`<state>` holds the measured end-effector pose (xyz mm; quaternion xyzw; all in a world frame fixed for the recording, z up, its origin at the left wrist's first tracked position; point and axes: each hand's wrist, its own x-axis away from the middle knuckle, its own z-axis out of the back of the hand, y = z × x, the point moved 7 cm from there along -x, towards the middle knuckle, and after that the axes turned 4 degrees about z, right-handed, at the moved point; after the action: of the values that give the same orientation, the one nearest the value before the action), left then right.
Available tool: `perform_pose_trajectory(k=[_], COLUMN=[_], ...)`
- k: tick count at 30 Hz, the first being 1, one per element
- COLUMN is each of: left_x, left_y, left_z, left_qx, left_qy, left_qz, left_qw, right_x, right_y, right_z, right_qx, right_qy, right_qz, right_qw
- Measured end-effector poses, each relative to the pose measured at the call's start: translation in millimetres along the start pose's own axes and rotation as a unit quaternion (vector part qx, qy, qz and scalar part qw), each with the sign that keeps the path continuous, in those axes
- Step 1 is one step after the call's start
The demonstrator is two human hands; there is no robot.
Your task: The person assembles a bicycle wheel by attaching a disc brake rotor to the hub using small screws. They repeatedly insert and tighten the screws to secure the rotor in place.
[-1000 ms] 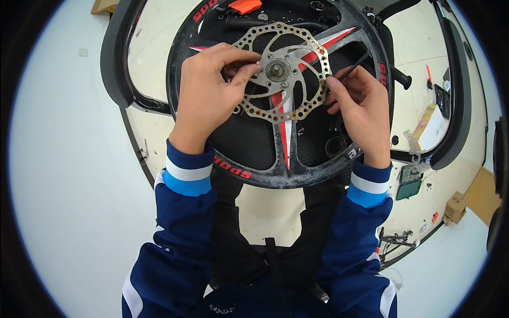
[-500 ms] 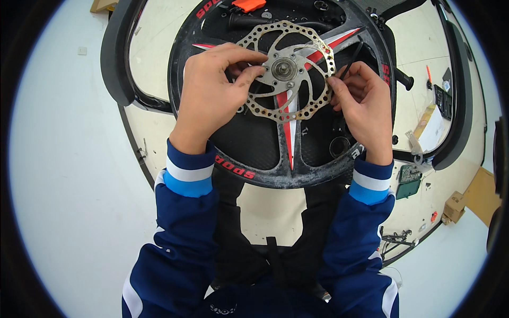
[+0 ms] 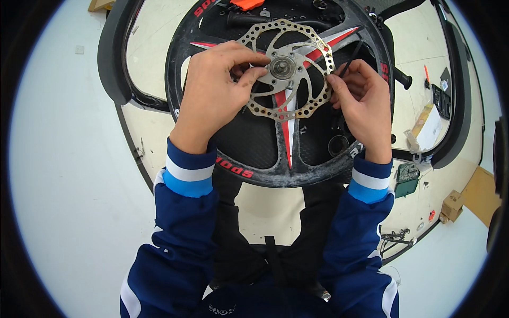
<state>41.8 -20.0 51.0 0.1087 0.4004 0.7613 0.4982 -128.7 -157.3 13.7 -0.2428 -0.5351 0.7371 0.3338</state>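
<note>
A silver brake disc [image 3: 309, 98] with a drilled rim lies on the hub [image 3: 282, 68] of a black spoked wheel [image 3: 254, 177] with red and white accents. My left hand [image 3: 214, 90] pinches thumb and forefinger together beside the hub, over the disc's inner ring; whatever is between the tips is hidden. One small bolt [image 3: 290, 85] stands up from that ring. At the disc's right edge, my right thumb touches the rim. A thin black rod, apparently a hex key [image 3: 352, 57], sticks up from the curled fingers of my right hand [image 3: 363, 100].
The wheel rests over a black chair or stand with curved armrests [image 3: 114, 53] on both sides. An orange item [image 3: 246, 4] and small parts lie at its far side. On the floor at right are a green case [image 3: 407, 180], a cardboard box [image 3: 452, 205] and a tool tray [image 3: 441, 100].
My left fingertips have shifted slightly right, closer to the hub. My right hand keeps its place at the disc's edge. The whole view has drifted a little.
</note>
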Motion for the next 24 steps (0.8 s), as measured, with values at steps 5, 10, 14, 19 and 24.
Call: perform_pose_trajectory(k=[5, 10, 14, 19, 24], left_x=[-0.8, -1.5, -1.4, -1.6, -1.5], left_y=[0.7, 5.6, 3.3, 4.8, -2.7], left_z=[-3.4, -0.2, -3.5, -3.7, -1.8], left_qx=[0.002, -0.006, -0.009, -0.027, -0.026], left_qy=[-0.013, -0.001, -0.016, -0.014, 0.017], left_qz=[0.013, 0.000, 0.007, 0.004, 0.033], left_qw=[1.000, 1.000, 1.000, 1.000, 0.999], right_x=[0.3, 0.1, 0.2, 0.4, -0.2], right_y=[0.6, -1.0, -0.2, 0.2, 1.4], right_z=[0.4, 0.1, 0.5, 0.6, 1.0], right_qx=[-0.001, 0.000, 0.009, 0.006, 0.010], right_qy=[0.004, 0.001, 0.001, -0.002, 0.003], right_qz=[0.000, 0.007, 0.009, 0.003, 0.007], right_qw=[1.000, 1.000, 1.000, 1.000, 1.000])
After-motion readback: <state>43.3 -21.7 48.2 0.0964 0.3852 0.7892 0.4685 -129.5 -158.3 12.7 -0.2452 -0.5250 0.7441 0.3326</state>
